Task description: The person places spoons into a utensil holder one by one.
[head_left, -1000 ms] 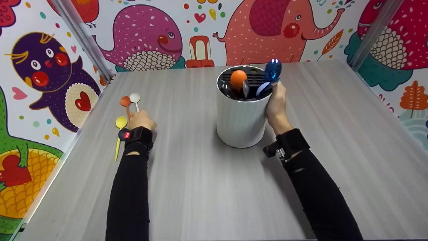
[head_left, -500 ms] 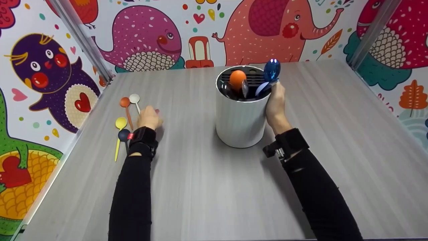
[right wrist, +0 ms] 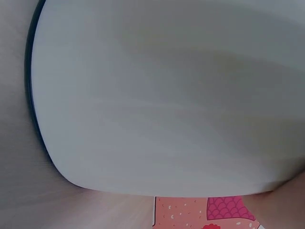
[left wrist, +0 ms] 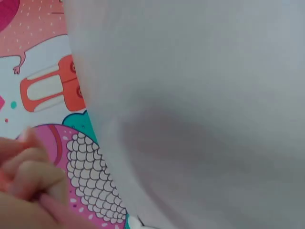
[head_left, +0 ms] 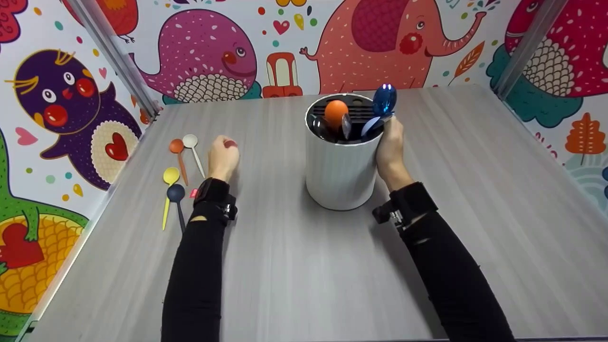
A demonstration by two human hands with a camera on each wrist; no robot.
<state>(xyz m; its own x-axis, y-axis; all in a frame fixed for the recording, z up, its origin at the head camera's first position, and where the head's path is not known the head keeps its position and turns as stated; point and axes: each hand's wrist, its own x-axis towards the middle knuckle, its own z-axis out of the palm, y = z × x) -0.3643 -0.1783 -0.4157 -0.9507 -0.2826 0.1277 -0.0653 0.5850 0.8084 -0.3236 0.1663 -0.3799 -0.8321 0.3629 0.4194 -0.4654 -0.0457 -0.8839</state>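
In the head view my left hand (head_left: 223,157) is raised over the left half of the table with its fingers curled. It grips a dull-pink spoon-like thing (head_left: 230,143), mostly hidden by the hand; a thin pink handle (left wrist: 59,210) shows beneath the fingers in the left wrist view. My right hand (head_left: 391,149) holds the right side of a white cylindrical utensil holder (head_left: 339,178), its fingers partly hidden behind it. From the slotted black top rise an orange spoon (head_left: 336,113), a shiny blue spoon (head_left: 384,99), a pale blue spoon (head_left: 370,126) and dark or clear ones.
Left of my left hand lie a white spoon (head_left: 191,141), an orange-red spoon (head_left: 176,146), a yellow spoon (head_left: 171,175) and a navy spoon (head_left: 176,193). Printed cartoon walls with metal posts border the grey table (head_left: 280,266) at the back and sides.
My left hand has moved right and slightly away from me, off the white and orange-red spoons, with the dull-pink thing now visible in it. My right hand stays on the utensil holder.
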